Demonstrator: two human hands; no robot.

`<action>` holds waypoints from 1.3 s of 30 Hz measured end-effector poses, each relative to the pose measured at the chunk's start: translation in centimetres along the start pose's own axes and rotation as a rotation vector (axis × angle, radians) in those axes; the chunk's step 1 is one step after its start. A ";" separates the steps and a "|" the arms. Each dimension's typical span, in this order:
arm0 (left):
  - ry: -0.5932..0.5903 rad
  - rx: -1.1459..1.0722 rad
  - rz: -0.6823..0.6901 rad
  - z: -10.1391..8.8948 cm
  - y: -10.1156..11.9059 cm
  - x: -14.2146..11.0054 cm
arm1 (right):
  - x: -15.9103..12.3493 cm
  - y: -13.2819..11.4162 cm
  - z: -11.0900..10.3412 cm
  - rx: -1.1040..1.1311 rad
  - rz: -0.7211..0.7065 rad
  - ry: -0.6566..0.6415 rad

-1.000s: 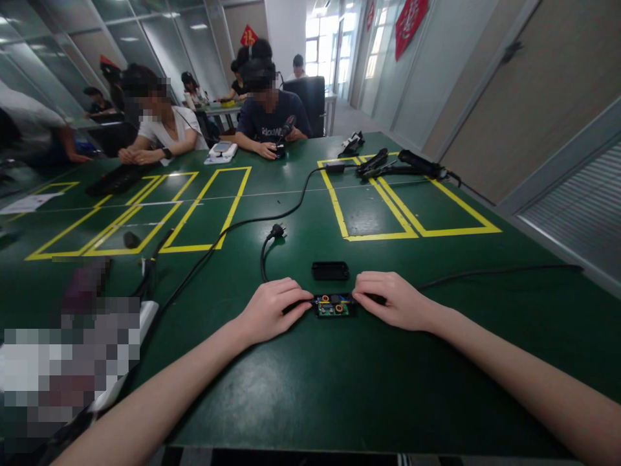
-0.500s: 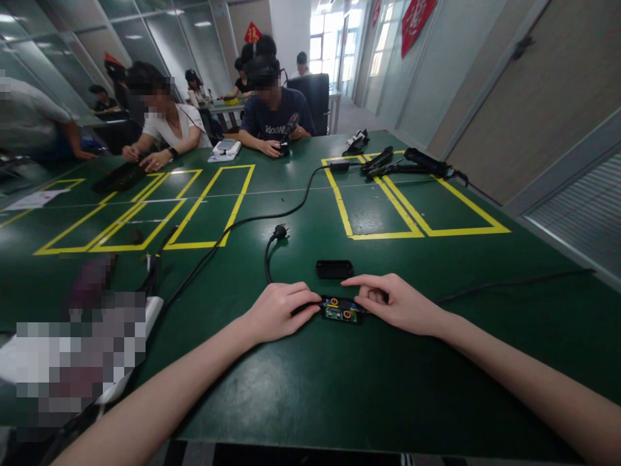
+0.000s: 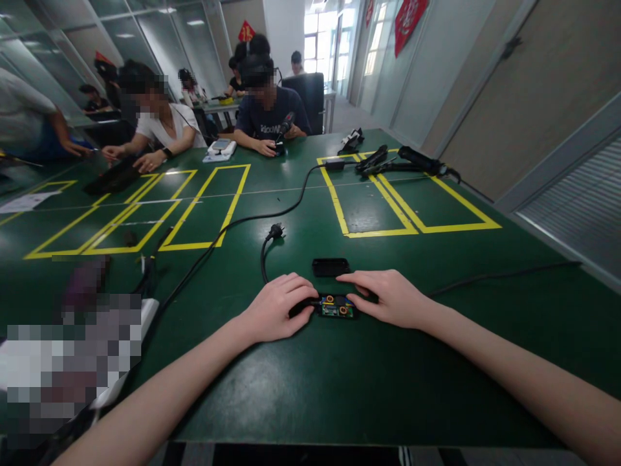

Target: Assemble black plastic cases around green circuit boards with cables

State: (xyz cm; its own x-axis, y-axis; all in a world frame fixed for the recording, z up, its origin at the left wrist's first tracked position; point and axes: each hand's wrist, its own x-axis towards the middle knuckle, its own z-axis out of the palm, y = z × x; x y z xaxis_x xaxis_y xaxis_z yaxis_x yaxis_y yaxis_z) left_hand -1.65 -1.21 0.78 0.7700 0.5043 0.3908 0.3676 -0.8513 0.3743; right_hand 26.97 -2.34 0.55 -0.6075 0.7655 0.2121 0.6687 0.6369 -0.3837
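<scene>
In the head view, an opened black adapter housing (image 3: pixel 338 315) lies on the green table, its circuit board with copper ring coils facing up. My left hand (image 3: pixel 284 305) grips the housing's left end between thumb and fingers, where a cord enters. At the other end, the thumb of my right hand (image 3: pixel 394 299) touches the right edge. The right index finger stretches out towards the black cover (image 3: pixel 330 266), apart from the thumb; the other right fingers are mostly hidden. That cover lies just beyond the housing, hollow side partly showing.
A black plug (image 3: pixel 276 231) on a cord lies beyond my left hand. A long black cable (image 3: pixel 262 217) crosses the table to black tools (image 3: pixel 417 165) at the back right. Blurred items lie at left. Co-workers (image 3: pixel 272 110) sit across the table (image 3: pixel 291 401).
My right hand's fingers have loosened from a curl, with the thumb now at the housing's right edge. My left hand stays at the left end. The whole view has shifted slightly.
</scene>
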 end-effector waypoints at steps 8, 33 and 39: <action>0.029 0.018 -0.048 0.1 -0.3 -0.2 | 0.2 0.0 -0.4 0.035 0.045 0.048; -0.043 0.000 -0.068 0.7 -0.9 -0.5 | 0.2 0.1 -0.4 0.528 0.026 0.157; -0.044 0.012 -0.018 0.8 -0.9 -0.7 | 0.2 0.1 -0.2 0.642 0.158 0.070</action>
State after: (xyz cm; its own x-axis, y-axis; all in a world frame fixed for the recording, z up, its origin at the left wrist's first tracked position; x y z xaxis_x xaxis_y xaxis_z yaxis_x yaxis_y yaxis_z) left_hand -2.07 -0.93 -0.44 0.7852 0.5133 0.3464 0.3879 -0.8437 0.3709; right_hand 27.02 -2.07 0.71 -0.4792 0.8632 0.1591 0.3460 0.3523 -0.8696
